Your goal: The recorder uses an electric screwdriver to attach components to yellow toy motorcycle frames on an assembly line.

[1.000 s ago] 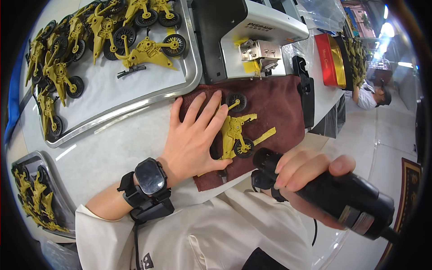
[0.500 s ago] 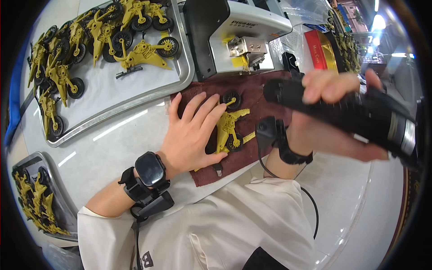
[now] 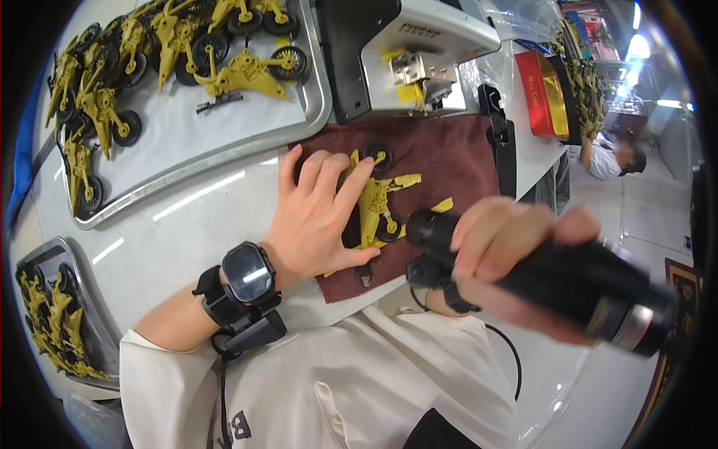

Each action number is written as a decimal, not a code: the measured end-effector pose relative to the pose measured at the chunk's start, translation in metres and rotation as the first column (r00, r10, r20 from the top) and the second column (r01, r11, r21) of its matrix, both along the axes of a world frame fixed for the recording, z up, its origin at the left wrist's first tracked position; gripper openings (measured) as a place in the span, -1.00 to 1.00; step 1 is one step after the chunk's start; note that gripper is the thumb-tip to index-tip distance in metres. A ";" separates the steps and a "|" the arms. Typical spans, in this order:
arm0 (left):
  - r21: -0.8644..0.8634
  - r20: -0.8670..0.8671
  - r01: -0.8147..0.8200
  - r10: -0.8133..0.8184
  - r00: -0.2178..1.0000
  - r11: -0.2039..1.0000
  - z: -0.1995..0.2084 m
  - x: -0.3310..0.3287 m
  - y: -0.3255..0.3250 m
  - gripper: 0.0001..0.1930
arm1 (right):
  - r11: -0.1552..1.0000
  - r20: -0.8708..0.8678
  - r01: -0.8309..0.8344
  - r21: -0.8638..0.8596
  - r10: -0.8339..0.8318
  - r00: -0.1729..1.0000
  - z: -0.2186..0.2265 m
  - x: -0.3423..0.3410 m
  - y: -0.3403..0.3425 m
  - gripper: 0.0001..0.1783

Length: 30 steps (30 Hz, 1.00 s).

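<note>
Under the outstretched left hand (image 3: 318, 213), one yellow model motorcycle (image 3: 372, 206) with two black wheels lies on a maroon cloth (image 3: 456, 168); forefinger and thumb are spread wide, touching it near opposite ends. To the right of that grip, the right hand (image 3: 508, 243) is wrapped round one black cylindrical tool (image 3: 591, 288), whose front end shows just beside the model's lower wheel; I cannot tell whether they touch. Below the left thumb sits one small dark part (image 3: 364, 275). Outward from the cloth runs a glossy white table (image 3: 191, 232) carrying two metal trays: a large tray (image 3: 320, 82) ahead and left of the left hand, a small tray (image 3: 96, 314) farther left, both bearing yellow models too overlapped to count. Straight beyond the cloth stands one machine (image 3: 456, 37); to its right, one red box (image 3: 535, 93). Farther right, past the right hand, are a pale floor (image 3: 557, 367), bright ceiling lights (image 3: 638, 46) and one white-shirted person (image 3: 600, 159).
</note>
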State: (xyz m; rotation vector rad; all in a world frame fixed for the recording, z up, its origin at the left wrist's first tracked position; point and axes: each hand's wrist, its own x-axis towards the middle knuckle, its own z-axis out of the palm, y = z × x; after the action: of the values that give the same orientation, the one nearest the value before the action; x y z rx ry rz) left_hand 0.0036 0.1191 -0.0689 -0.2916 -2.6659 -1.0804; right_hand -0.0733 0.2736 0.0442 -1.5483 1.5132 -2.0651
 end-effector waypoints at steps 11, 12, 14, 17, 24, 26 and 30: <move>0.001 0.042 -0.002 0.002 0.999 1.000 -0.006 0.004 0.001 0.00 | 1.000 0.055 -0.007 0.006 0.007 0.998 -0.033 0.027 0.011 -0.14; -0.011 0.039 0.005 -0.005 0.999 1.000 -0.004 0.003 0.000 -0.02 | 1.000 0.065 -0.006 0.004 0.005 0.998 -0.034 0.028 0.009 -0.15; -0.020 0.034 0.017 -0.016 0.999 1.000 -0.002 0.002 0.002 -0.04 | 1.000 0.043 -0.026 0.018 0.025 0.999 -0.033 0.024 0.008 -0.14; -0.032 0.014 0.014 -0.014 1.000 0.999 -0.002 -0.002 0.003 -0.04 | 0.998 0.011 -0.055 0.029 0.054 0.998 -0.035 0.021 0.005 -0.11; -0.050 0.003 -0.009 0.009 1.000 0.999 -0.003 0.004 -0.006 -0.05 | 0.993 0.003 -0.108 -0.047 0.108 0.994 -0.039 0.022 -0.014 -0.07; -0.015 -0.001 -0.006 0.006 1.000 1.000 -0.008 0.004 -0.009 -0.05 | 0.863 0.287 0.293 -0.411 -0.182 0.941 -0.042 0.036 0.000 0.03; 0.109 -0.092 0.011 -0.001 0.996 0.994 0.000 0.010 -0.007 -0.04 | 0.702 0.250 0.686 -0.192 -0.641 0.726 -0.013 0.020 0.046 -0.01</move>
State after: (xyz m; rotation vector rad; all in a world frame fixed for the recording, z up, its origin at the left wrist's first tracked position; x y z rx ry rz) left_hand 0.0132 0.1126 -0.0690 -0.3203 -2.5165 -1.1797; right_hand -0.0530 0.3199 0.0314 -0.8948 2.0016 -2.8083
